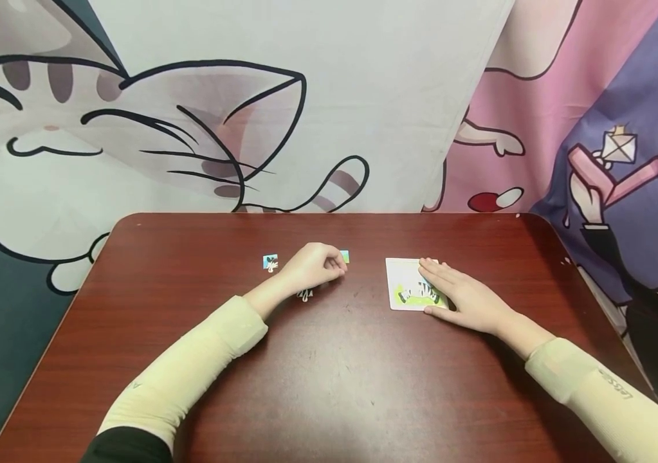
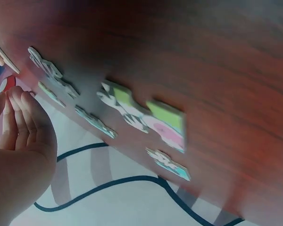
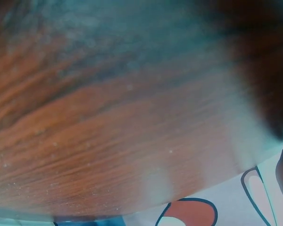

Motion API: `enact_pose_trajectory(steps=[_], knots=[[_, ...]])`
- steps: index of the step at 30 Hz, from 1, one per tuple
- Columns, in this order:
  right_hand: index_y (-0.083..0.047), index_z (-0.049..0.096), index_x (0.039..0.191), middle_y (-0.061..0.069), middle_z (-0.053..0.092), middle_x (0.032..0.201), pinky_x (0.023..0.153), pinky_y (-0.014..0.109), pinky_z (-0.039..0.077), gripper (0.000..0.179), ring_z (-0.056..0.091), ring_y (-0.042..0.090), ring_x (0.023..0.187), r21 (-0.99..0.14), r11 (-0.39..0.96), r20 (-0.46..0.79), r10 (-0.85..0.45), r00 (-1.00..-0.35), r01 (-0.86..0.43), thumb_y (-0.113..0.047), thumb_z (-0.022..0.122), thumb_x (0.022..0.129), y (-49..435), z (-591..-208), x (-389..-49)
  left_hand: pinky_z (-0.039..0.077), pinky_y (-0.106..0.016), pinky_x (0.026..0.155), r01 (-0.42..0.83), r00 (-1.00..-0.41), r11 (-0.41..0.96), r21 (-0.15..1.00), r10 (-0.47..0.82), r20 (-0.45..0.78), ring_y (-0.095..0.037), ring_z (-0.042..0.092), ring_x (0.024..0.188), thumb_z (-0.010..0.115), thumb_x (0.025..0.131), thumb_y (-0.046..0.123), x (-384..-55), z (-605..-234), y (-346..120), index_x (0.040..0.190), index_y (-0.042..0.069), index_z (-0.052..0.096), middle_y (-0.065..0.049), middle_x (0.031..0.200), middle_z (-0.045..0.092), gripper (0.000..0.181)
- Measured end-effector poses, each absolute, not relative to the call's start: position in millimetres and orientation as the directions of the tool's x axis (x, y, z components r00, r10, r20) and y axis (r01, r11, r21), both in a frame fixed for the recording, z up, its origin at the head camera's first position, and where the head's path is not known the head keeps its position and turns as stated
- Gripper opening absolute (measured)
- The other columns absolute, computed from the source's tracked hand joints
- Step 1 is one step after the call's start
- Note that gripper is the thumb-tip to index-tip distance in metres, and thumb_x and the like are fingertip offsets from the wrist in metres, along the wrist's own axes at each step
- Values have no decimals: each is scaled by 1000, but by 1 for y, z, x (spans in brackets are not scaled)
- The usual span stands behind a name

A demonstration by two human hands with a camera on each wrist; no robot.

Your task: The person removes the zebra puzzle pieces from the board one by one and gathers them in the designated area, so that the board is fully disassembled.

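Touching only the right hand [image 1: 467, 299], the zebra board [image 1: 411, 290] lies partly beneath it.

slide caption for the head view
A person's right grip rests on a white square striped-animal board, left grip near small colourful flat pieces, on a reddish-brown wooden table.

Head cam looks forward and down from above at most of the counter [image 1: 329, 386] plus backdrop [image 1: 404, 96]; left-wrist cam sits close and low, tilted, puzzle pieces [image 2: 155, 122] mid-frame overlapping head view; right-wrist cam, also close, mostly counter, backdrop along bottom edge.
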State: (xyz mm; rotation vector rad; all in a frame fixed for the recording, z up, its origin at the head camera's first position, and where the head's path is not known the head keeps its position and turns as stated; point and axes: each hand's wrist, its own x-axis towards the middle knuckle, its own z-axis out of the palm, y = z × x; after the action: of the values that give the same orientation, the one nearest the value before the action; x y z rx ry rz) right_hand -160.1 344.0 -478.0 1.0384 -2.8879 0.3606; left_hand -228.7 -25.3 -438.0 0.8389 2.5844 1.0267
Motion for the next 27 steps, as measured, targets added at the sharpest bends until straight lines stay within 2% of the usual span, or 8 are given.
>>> enact_pose_trajectory(steps=[10, 17, 23, 27], knots=[[-6, 43, 161, 17, 44, 167, 129, 49, 31, 85, 42, 40, 154, -267, 769, 75, -584, -808, -581, -39, 81, 93, 343, -474, -161, 58, -21, 83, 450, -783, 570, 688, 622, -3, -12, 73, 86, 75, 96, 10, -228, -438, 2, 96, 10, 79, -3, 91, 80, 4], [-7, 42, 162, 16, 41, 169, 134, 37, 22, 86, 40, 41, 156, -335, 772, 47, -558, -828, -540, -39, 82, 92, 343, -474, -162, 55, -16, 79, 455, -753, 535, 712, 658, -13, -12, 71, 85, 75, 96, 10, -223, -435, 31, 95, 10, 79, -3, 92, 79, 4], [-4, 43, 161, 20, 40, 169, 133, 22, 12, 91, 39, 39, 157, -353, 759, 86, -556, -826, -548, -39, 86, 89, 345, -475, -163, 53, -14, 78, 477, -733, 511, 715, 680, 3, -13, 71, 86, 75, 97, 9, -222, -435, 54, 96, 7, 79, -5, 93, 79, 5], [-2, 44, 160, 21, 41, 167, 132, 18, 10, 93, 39, 38, 157, -344, 760, 115, -549, -828, -551, -39, 88, 86, 348, -477, -165, 54, -14, 80, 477, -729, 488, 731, 684, 18, -16, 74, 91, 74, 97, 8, -223, -437, 64, 98, 6, 80, -7, 96, 81, 6]])
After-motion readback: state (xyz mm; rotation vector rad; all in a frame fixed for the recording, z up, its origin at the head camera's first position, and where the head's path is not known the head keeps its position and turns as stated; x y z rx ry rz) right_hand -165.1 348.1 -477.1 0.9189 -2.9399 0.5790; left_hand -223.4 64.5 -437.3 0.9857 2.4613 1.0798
